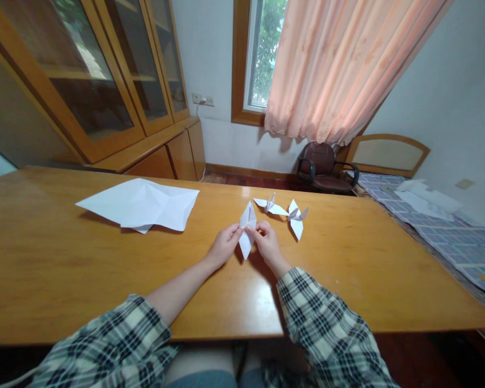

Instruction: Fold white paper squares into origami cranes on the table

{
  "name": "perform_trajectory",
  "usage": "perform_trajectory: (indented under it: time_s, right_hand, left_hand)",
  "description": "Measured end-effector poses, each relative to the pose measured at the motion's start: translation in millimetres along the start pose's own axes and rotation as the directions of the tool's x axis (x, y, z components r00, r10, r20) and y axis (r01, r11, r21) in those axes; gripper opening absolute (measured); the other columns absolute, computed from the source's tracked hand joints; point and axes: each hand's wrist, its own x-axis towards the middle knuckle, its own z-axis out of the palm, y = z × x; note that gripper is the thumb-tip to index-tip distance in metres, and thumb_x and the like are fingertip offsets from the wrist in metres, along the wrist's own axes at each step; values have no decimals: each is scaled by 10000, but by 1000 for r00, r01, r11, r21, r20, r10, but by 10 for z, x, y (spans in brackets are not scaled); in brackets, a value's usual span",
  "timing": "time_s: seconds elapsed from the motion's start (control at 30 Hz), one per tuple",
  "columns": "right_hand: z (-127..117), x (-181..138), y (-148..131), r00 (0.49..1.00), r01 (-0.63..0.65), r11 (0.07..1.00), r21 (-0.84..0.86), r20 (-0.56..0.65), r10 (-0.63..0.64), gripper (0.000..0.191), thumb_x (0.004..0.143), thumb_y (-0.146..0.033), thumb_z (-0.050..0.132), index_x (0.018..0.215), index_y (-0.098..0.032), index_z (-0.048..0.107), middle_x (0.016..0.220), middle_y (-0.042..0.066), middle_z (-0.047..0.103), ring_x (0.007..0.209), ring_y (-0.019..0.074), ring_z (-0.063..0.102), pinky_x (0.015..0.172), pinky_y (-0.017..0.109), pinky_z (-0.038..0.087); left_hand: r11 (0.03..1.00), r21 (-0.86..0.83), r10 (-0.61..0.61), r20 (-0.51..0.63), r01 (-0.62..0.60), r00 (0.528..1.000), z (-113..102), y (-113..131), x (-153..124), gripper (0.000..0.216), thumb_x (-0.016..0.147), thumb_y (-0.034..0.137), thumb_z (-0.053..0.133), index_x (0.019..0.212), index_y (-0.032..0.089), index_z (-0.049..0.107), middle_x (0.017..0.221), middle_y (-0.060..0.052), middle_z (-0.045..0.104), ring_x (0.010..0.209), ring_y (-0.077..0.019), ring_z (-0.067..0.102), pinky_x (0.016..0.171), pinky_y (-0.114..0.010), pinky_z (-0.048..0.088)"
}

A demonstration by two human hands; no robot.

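Note:
A white folded paper [247,249], shaped like a long diamond, is held between my two hands above the table. My left hand [227,242] pinches its left edge near the middle, and my right hand [267,241] grips the right edge at the same height. Both thumbs meet close together on the front of the paper; the fingers behind it are mostly hidden. Just beyond my right hand rest two folded paper cranes, one crane [270,206] farther back and another crane [296,220] to its right, wings spread.
Creased white paper sheets [145,202] lie on the wooden table [84,280] at the left. Behind the table are a glass-door cabinet [105,81], a brown armchair [323,167] and a pink curtain [331,64]. A bed [436,231] with papers on it stands at the right.

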Motion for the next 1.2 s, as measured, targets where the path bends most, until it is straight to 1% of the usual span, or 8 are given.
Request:
perform_trajectory:
  time_s: [0.3,0.4,0.53,0.63,0.77,0.9,1.03,1.2]
  right_hand:
    - [-10,15,-46,994,-103,993,56,55,99,359,771,-473,641,571,-179,589,631,-12,492,637,137,465,619,272,353]
    - [-21,24,-48,997,-72,997,41,9,72,345,767,-464,653,580,-176,620,634,-6,517,642,140,482,627,272,368]
    - [-38,44,10,994,-58,998,37,-91,61,318,769,-475,657,695,-166,680,690,17,590,664,154,522,623,275,396]
    - [-22,42,63,992,-30,998,46,-122,35,321,780,-482,652,764,-163,679,734,29,620,684,161,542,643,281,425]
    - [31,1,45,997,-7,998,68,-70,12,309,788,-478,656,856,-177,663,746,23,618,680,158,545,639,276,449]
    - [45,-42,-76,994,107,993,42,11,-107,269,903,-428,523,915,-210,681,880,53,637,834,183,590,764,314,475]
    - [31,-53,-131,979,193,981,-20,72,-191,252,926,-359,496,938,-222,707,920,65,650,918,199,592,847,344,459]
    - [0,-31,-92,995,84,996,15,46,-84,261,880,-334,544,1093,-218,642,761,11,589,705,160,554,673,295,461]
  left_hand:
    - [994,-104,-22,-8,21,1000,-22,-26,36,352,872,488,512,824,149,597,722,1,597,676,-143,540,632,-231,419]
    - [990,-135,-40,-15,38,999,-18,-44,33,363,884,494,490,875,150,605,772,-22,630,729,-160,583,676,-247,461]
    - [991,-131,-37,-77,27,996,14,-41,17,404,831,385,603,1161,183,485,983,-56,648,814,-159,640,758,-283,517]
    - [997,-76,-18,-154,7,988,35,-27,5,405,761,326,673,1096,203,483,1103,-67,602,878,-166,644,742,-294,546]
    - [998,-61,2,-48,-5,999,42,3,-6,239,849,393,575,951,177,565,989,-58,644,905,-185,647,784,-314,550]
    - [988,-157,7,-17,-10,1000,41,35,-3,326,849,443,588,1004,157,572,1041,-91,677,961,-206,654,866,-343,530]
    - [959,-268,-106,-37,93,994,44,15,23,489,746,450,706,1092,144,544,1091,-124,678,942,-218,667,791,-324,552]
    - [963,-247,-112,14,112,994,-1,-35,56,428,783,420,651,1093,144,549,948,-82,715,787,-191,688,701,-297,555]
